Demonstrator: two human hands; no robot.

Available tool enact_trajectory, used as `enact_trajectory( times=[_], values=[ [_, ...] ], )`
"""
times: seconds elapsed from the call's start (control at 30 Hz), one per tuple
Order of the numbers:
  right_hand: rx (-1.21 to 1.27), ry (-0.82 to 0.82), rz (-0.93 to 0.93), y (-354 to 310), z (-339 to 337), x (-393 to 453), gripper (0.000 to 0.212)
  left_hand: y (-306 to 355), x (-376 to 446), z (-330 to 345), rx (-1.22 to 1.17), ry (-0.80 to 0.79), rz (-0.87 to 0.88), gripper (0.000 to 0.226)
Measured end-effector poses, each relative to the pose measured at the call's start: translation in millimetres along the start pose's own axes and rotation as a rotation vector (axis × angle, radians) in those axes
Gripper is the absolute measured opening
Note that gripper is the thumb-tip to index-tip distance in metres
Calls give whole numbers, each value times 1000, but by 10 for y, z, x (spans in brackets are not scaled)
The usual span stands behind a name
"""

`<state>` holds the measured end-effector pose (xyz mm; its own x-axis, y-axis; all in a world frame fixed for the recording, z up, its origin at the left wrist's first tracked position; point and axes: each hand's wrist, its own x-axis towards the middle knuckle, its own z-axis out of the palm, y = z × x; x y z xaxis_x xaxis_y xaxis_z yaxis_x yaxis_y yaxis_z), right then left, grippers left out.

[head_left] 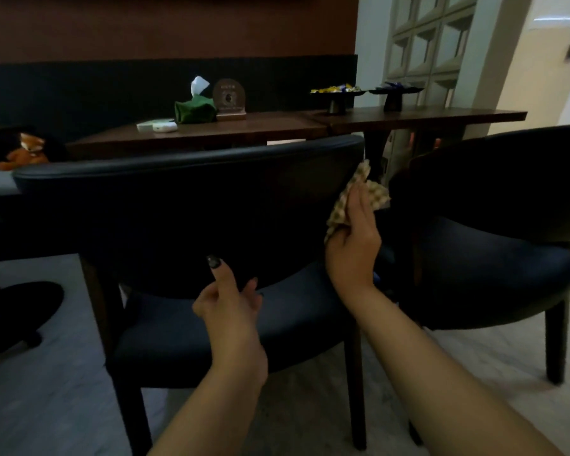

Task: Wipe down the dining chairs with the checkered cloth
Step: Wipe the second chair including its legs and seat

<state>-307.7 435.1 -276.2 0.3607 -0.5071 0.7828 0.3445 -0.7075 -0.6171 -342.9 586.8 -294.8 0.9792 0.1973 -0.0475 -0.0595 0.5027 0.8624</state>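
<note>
Checkered cloth [359, 199] is gripped in the right hand [354, 245], pressed at the right edge of the near chair [191, 192] back. Left hand [231, 304] is held lower left, fingers loosely apart, holding nothing.

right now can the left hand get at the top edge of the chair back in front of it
Probably yes. The left hand holds nothing and hovers low before the near chair; nothing lies between it and the padded top edge. The right hand grips the cloth off to the side.
</note>
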Motion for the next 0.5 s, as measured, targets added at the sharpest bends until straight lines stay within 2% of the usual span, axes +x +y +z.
enact_trajectory(
  times=[0.07, 0.13, 0.2, 0.27, 0.33, 0.4, 0.5],
  values=[
    [29, 70, -17, -99, -12, 182, 56, -13, 46, -27, -33, 52, -97, 60],
    [15, 118, -99, -222, 13, 326, 60, -40, 64, -26, -16, 90, -112, 62],
    [7, 96, -148, -246, 64, 329, 64, -86, 82, -13, -28, 123, -145, 74],
    [34, 59, -50, -143, 67, 306, 65, -119, 102, -17, -54, 141, -180, 102],
    [96, 50, 162, -32, 53, 379, 63, -153, 162, -50, -59, 136, -196, 123],
    [126, 87, 222, -23, 86, 364, 58, -186, 229, -105, -30, 103, -168, 123],
    [105, 86, 91, -69, 133, 81, 57, -203, 335, -169, 1, -1, -154, 115]
  ],
)
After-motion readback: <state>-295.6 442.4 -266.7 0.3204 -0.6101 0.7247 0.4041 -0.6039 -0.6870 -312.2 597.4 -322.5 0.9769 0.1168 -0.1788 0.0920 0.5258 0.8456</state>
